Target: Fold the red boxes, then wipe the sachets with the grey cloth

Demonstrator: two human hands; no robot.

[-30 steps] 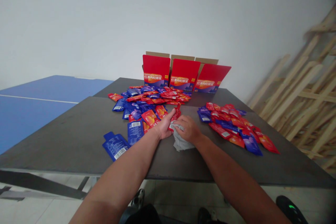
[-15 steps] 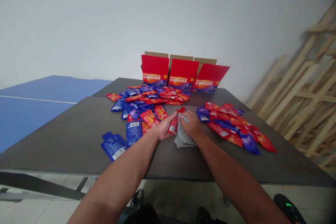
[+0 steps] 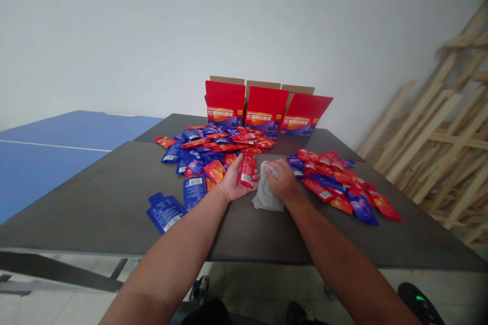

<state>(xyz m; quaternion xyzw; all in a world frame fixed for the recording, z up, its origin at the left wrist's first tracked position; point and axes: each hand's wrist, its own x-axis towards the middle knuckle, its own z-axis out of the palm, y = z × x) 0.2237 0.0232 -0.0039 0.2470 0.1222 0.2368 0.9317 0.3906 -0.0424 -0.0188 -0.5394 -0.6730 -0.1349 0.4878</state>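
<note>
A red pouch (image 3: 247, 170) with a white barcode lies across the palm of my left hand (image 3: 233, 183), the thumb along one edge. Just to its right, my right hand (image 3: 282, 179) is closed on a crumpled grey-white cloth (image 3: 268, 195) that hangs down toward the table. The cloth and the pouch are slightly apart. Left of and beyond my hands spreads a heap of red and blue pouches (image 3: 217, 144). A smaller pile of red and blue pouches (image 3: 335, 177) lies to the right of my right hand.
Three open red boxes (image 3: 265, 109) stand in a row behind the heap. A single blue pouch (image 3: 166, 213) lies near the front left of the dark table (image 3: 114, 203). A blue table (image 3: 68, 162) adjoins on the left; wooden frames (image 3: 438, 127) lean at the right.
The cloth has come away from the pouch and my right hand has shifted slightly right with it. In my left hand the pouch now shows its barcoded face.
</note>
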